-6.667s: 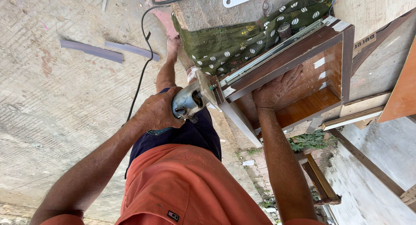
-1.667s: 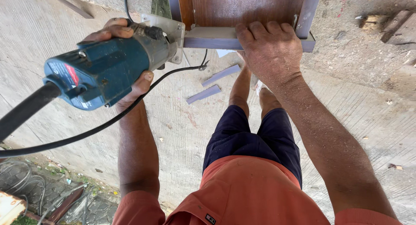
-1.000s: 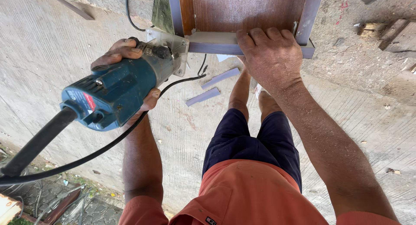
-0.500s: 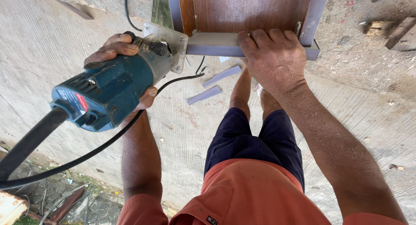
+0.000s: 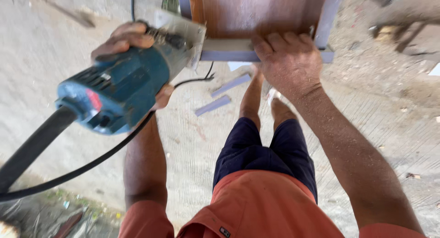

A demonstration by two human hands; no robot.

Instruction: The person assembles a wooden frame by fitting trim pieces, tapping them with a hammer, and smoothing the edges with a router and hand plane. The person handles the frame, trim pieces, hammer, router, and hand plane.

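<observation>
Trimmer (image 5: 117,93), one blue power tool with a grey metal base plate, fills the left of the view, tipped so its base presses against the near left corner of one wooden panel (image 5: 259,13). One thick black hose or cord (image 5: 30,148) runs from the back of the tool off to the near left, and one thinner black cable (image 5: 91,164) loops under it. The left hand (image 5: 123,41) is wrapped round the body of the tool, fingers curled tight over the top and the thumb showing underneath, so the tool is firmly gripped.

To the right, the panel is brown in the middle with a pale grey edge strip along its near side and up both sides. The right hand (image 5: 288,61) lies flat on that near edge strip, fingers close together and bent over the rim onto the brown face, pressing down on the panel rather than gripping it.

Below the panel, on the concrete floor (image 5: 55,50), lie two short grey offcut strips (image 5: 213,105), side by side and slanted, just left of the person's two bare legs. One pair of dark blue shorts (image 5: 266,151) and one orange shirt (image 5: 256,210) fill the near middle. Scraps of wood (image 5: 398,32) lie on the floor at the far right, too blurred to count.
</observation>
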